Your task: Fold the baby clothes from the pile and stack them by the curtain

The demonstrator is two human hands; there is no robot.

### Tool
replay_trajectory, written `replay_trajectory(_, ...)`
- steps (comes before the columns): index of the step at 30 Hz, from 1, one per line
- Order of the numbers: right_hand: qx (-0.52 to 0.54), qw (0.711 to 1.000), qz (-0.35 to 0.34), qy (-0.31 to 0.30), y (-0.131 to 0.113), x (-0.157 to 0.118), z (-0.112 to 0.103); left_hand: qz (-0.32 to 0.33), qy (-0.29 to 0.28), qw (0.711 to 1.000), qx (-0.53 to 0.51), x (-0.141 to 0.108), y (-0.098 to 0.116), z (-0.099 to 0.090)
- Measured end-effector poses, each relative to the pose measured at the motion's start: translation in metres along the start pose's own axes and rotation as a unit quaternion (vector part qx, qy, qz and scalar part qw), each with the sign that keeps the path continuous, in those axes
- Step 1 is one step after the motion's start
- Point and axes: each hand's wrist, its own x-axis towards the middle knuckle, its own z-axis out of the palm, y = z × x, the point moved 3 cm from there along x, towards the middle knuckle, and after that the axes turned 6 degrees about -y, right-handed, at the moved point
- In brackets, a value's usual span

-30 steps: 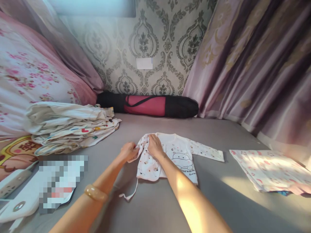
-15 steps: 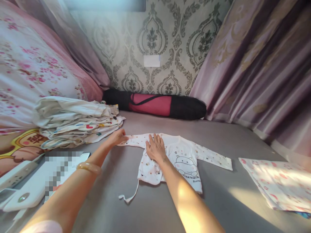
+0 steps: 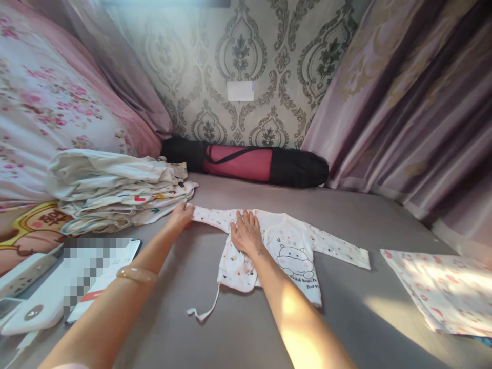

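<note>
On the near side of the mat bag, my feed shows the cartoon-print baby shirt laid out, sleeves extended, tie loose; my left hand pinches one cuff, my right hand lies flat on it.

Grey damask-patterned wallpaper fills the top centre, a small white rectangle sitting right on it! A purple curtain sweeps down the right, gold motifs showing, another curtain drops at upper left, and sunlight streaks the flat grey surface, lower right.
</note>
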Motion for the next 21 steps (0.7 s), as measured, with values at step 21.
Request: replay_trajectory(21,0.225,0.973,-0.044,0.025,0.041,-0.020,-0.068,0.125,0.091,0.908,0.390,-0.057,0.034,0.009)
